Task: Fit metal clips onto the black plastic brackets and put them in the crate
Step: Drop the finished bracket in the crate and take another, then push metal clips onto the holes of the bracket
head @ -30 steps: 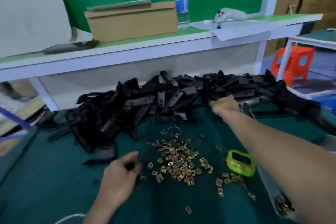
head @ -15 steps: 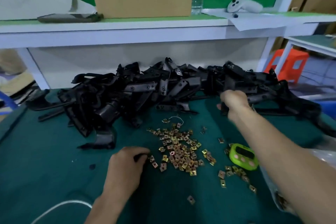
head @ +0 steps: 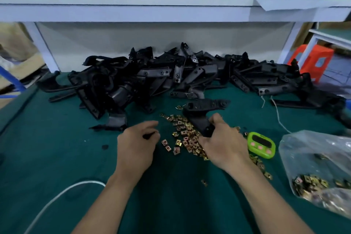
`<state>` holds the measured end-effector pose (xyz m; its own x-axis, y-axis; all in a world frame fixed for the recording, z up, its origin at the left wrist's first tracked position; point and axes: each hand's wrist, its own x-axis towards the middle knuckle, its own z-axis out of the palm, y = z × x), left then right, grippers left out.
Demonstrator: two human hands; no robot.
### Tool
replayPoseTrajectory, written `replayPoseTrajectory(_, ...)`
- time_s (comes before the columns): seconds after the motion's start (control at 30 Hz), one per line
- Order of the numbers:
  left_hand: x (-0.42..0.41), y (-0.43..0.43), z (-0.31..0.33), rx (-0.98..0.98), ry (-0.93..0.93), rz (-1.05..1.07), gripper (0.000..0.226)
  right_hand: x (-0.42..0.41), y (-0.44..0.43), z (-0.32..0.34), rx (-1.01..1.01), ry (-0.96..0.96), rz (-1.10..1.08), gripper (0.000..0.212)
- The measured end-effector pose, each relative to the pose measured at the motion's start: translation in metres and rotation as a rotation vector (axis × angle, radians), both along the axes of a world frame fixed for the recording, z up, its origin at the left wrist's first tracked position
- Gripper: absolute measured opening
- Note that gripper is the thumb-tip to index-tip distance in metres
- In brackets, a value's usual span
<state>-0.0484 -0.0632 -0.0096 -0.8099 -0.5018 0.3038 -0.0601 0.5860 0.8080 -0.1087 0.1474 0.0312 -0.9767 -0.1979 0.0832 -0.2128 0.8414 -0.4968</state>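
My right hand grips a black plastic bracket by its near end and holds it just above the scatter of brass-coloured metal clips on the green table. My left hand hovers at the left edge of the clips, its thumb and fingers curled and pinching something small and dark that looks like a clip. A big heap of black brackets fills the back of the table from left to right. No crate is in view.
A green timer lies right of my right hand. A clear plastic bag holding more clips sits at the right edge. A white cable runs across the near left. A white shelf overhangs the back.
My right hand has pulled a bracket out of the heap and brought it back over the clips. My left hand has stayed at the left edge of the clips.
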Motion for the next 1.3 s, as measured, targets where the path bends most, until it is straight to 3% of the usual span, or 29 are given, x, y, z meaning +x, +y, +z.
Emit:
replayPoseTrajectory(0.2, -0.004, 0.002, -0.004, -0.132, -0.129, -0.028, 0.028, 0.003, 0.002, -0.008, 0.078, 0.275, 0.119, 0.039)
replayPoseTrajectory(0.37, -0.005, 0.009, -0.004, -0.176, -0.195, -0.160, 0.020, -0.002, 0.001, -0.016, 0.286, 0.262, 0.198, 0.061)
replayPoseTrajectory(0.5, -0.005, 0.008, -0.005, -0.167, -0.214, -0.217, 0.012, -0.005, 0.001, -0.017, 0.217, 0.231, 0.235, 0.047)
replayPoseTrajectory(0.67, -0.003, 0.009, -0.007, -0.204, -0.160, -0.153, 0.021, 0.006, -0.001, -0.010, -0.059, 0.283, 0.105, 0.003)
replayPoseTrajectory(0.73, -0.001, 0.012, -0.004, -0.176, -0.117, -0.126, 0.026, 0.011, -0.004, -0.006, -0.134, 0.333, 0.040, 0.017)
replayPoseTrajectory(0.9, 0.006, 0.021, 0.012, 0.154, 0.025, -0.276, 0.039, 0.005, 0.002, -0.006, -0.479, 0.283, 0.084, 0.056)
replayPoseTrajectory(1.0, 0.009, 0.035, 0.020, 0.458, 0.107, -0.499, 0.024, 0.003, -0.001, -0.008, -0.734, 0.014, 0.078, 0.075)
replayPoseTrajectory(1.07, 0.011, 0.044, 0.024, 0.685, 0.092, -0.592, 0.022, 0.002, -0.002, -0.008, -0.762, -0.186, 0.052, 0.075)
replayPoseTrajectory(1.13, 0.012, 0.049, 0.027, 0.921, 0.017, -0.625, 0.027, 0.002, -0.001, -0.008, -0.721, -0.246, 0.068, 0.065)
replayPoseTrajectory(1.2, 0.011, 0.048, 0.028, 1.071, -0.022, -0.590, 0.027, 0.002, 0.000, -0.009, -0.691, -0.139, 0.105, 0.056)
replayPoseTrajectory(1.3, 0.009, 0.047, 0.030, 1.232, -0.003, -0.377, 0.032, 0.005, -0.002, -0.008, -0.594, -0.006, 0.184, 0.043)
